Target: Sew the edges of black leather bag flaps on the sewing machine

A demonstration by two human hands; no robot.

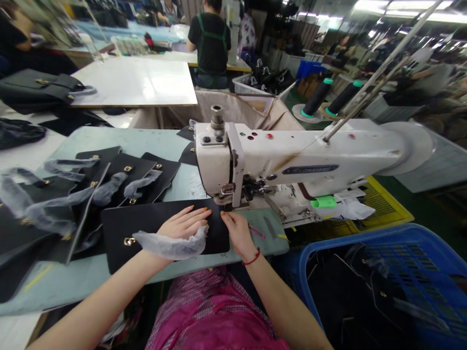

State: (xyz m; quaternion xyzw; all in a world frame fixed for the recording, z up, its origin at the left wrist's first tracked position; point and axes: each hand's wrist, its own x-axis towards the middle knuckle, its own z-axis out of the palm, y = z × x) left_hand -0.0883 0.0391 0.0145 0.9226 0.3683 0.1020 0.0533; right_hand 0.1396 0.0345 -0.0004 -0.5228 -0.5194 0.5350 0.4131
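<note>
A black leather bag panel (127, 218) with a gold metal clasp (129, 241) lies flat on the pale green sewing table (120, 141), its far edge near the machine's needle area. My left hand (184, 223) rests palm down on the panel, with a thin clear plastic sheet (171, 245) bunched under the wrist. My right hand (239, 233) presses its fingertips on the panel's right end, just in front of the presser foot (233, 199) of a white industrial sewing machine (292, 160). A red cord circles my right wrist.
Several black panels with plastic strips (127, 170) lie stacked on the table's left side. A blue crate (368, 272) holding black bags stands at lower right. Thread spools (317, 97) stand behind the machine. A co-worker (211, 43) in a dark top stands beyond a white table (134, 82).
</note>
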